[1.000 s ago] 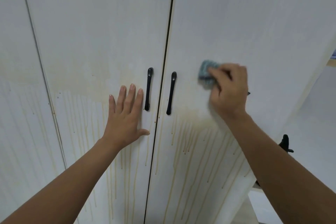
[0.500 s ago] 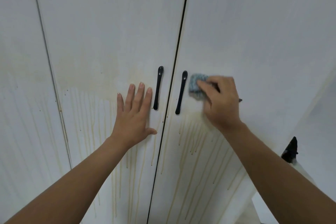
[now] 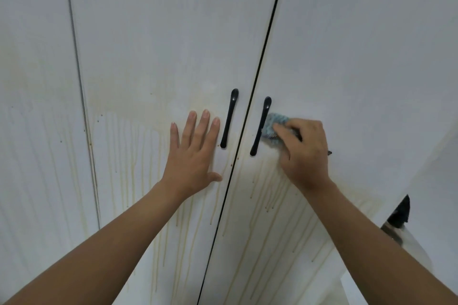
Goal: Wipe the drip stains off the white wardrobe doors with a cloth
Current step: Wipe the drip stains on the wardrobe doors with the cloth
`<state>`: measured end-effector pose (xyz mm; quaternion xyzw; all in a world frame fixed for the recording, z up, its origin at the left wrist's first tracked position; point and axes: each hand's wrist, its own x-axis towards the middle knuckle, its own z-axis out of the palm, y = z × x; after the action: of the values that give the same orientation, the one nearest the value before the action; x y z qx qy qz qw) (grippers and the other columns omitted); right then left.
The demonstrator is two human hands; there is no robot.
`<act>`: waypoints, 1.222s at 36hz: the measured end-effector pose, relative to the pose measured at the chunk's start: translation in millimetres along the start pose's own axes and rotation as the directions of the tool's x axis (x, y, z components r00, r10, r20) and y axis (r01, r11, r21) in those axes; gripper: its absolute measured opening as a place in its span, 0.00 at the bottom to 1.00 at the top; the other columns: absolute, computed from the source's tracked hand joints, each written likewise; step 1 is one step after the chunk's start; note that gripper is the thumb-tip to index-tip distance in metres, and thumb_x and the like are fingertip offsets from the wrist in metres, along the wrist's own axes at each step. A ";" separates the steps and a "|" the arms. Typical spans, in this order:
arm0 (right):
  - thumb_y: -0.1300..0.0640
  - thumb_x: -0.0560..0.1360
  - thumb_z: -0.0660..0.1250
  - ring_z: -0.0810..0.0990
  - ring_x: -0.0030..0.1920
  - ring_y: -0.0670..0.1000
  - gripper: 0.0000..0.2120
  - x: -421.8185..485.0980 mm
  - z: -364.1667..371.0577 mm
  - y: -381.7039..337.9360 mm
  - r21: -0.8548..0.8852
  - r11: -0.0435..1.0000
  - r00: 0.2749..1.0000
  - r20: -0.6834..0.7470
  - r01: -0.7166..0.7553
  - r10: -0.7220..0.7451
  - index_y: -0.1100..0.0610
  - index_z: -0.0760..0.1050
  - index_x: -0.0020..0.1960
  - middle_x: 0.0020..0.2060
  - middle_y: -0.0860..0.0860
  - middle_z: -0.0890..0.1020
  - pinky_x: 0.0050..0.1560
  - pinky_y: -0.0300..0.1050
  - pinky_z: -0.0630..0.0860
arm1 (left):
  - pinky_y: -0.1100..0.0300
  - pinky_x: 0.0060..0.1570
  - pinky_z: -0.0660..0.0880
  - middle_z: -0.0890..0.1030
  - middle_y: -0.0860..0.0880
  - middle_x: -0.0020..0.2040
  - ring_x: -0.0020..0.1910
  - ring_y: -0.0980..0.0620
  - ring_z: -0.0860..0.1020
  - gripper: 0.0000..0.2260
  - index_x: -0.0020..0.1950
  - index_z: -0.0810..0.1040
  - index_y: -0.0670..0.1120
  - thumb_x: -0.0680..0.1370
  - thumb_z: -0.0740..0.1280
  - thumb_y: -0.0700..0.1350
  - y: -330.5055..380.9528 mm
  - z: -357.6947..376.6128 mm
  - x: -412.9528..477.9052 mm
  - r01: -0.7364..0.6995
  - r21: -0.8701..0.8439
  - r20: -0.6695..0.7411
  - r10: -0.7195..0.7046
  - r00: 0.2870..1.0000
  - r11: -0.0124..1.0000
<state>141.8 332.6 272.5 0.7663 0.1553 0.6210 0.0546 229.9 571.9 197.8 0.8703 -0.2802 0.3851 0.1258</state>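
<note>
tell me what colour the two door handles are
Black, or a very dark navy: both door handles read as slim dark bars against the white doors in the head view.

No text, label, brand, number or sign can be read anywhere on the wardrobe doors [image 3: 153,32]

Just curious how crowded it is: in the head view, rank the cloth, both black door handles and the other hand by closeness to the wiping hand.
1. Blue cloth, held in the right hand itself.
2. Right door's handle, just left of the cloth.
3. Left door's handle, further left.
4. Left hand, pressed flat beyond that handle, farthest.
</note>
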 end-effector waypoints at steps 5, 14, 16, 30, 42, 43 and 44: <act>0.66 0.78 0.71 0.78 0.44 0.61 0.07 -33.3 10.1 -15.9 -0.060 0.998 0.999 0.034 -0.005 0.007 0.64 0.84 0.55 0.47 0.60 0.80 0.41 0.54 0.73 | 0.27 0.75 0.50 0.43 0.42 0.84 0.83 0.37 0.41 0.69 0.84 0.43 0.45 0.58 0.81 0.68 -0.9 -0.3 0.2 -0.003 0.008 0.008 0.003 1.000 1.000; 0.65 0.83 0.63 0.75 0.48 0.61 0.11 -13.5 -1.9 -40.1 0.118 0.969 0.950 -0.204 -0.217 0.237 0.67 0.84 0.52 0.45 0.65 0.78 0.49 0.46 0.71 | 0.28 0.76 0.48 0.38 0.42 0.84 0.82 0.37 0.38 0.68 0.84 0.40 0.45 0.61 0.78 0.70 -2.0 1.0 1.0 -0.008 0.020 0.038 0.007 0.999 1.000; 0.65 0.81 0.66 0.74 0.49 0.61 0.09 7.6 -2.2 -44.4 0.040 0.997 0.987 -0.143 -0.069 0.074 0.66 0.85 0.52 0.46 0.65 0.79 0.50 0.44 0.70 | 0.27 0.76 0.48 0.38 0.42 0.84 0.82 0.37 0.38 0.68 0.84 0.40 0.45 0.61 0.78 0.70 -2.7 0.2 0.9 -0.010 0.021 0.041 0.009 0.999 1.000; 0.69 0.67 0.61 0.65 0.38 0.55 0.10 16.3 8.4 -96.7 -0.324 0.919 0.868 0.495 0.223 -0.036 0.58 0.68 0.31 0.36 0.53 0.68 0.37 0.49 0.57 | 0.27 0.75 0.51 0.42 0.42 0.85 0.83 0.37 0.41 0.66 0.85 0.44 0.45 0.61 0.80 0.68 -6.6 3.2 -1.8 -0.045 0.003 -0.010 0.045 0.999 0.999; 0.64 0.83 0.64 0.76 0.46 0.62 0.10 3.0 -16.0 -11.9 -0.119 0.986 0.989 0.084 -0.113 0.124 0.61 0.84 0.54 0.47 0.62 0.79 0.45 0.57 0.74 | 0.28 0.76 0.46 0.42 0.42 0.84 0.83 0.37 0.41 0.67 0.85 0.45 0.45 0.60 0.79 0.70 -8.0 6.9 -1.6 -0.047 0.012 -0.036 0.047 0.998 0.999; 0.63 0.83 0.64 0.76 0.46 0.62 0.09 1.1 -12.3 -8.3 -0.105 0.989 0.983 0.140 -0.102 0.116 0.59 0.84 0.55 0.47 0.61 0.79 0.45 0.57 0.74 | 0.28 0.76 0.47 0.42 0.42 0.84 0.83 0.37 0.42 0.67 0.85 0.45 0.45 0.60 0.79 0.70 -7.7 6.8 -1.9 -0.048 0.018 -0.039 0.049 0.998 0.999; 0.64 0.83 0.64 0.77 0.46 0.62 0.09 -1.8 -7.9 -6.4 -0.117 0.993 0.985 0.168 -0.029 0.049 0.60 0.83 0.56 0.49 0.60 0.79 0.45 0.56 0.73 | 0.28 0.76 0.47 0.43 0.42 0.84 0.83 0.37 0.42 0.66 0.85 0.46 0.45 0.60 0.79 0.70 -7.7 6.7 -1.6 -0.050 0.021 -0.040 0.051 0.998 0.999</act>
<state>132.8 337.2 270.9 0.8151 0.0993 0.5621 0.0992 237.5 575.9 192.1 0.8562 -0.2956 0.4084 0.1128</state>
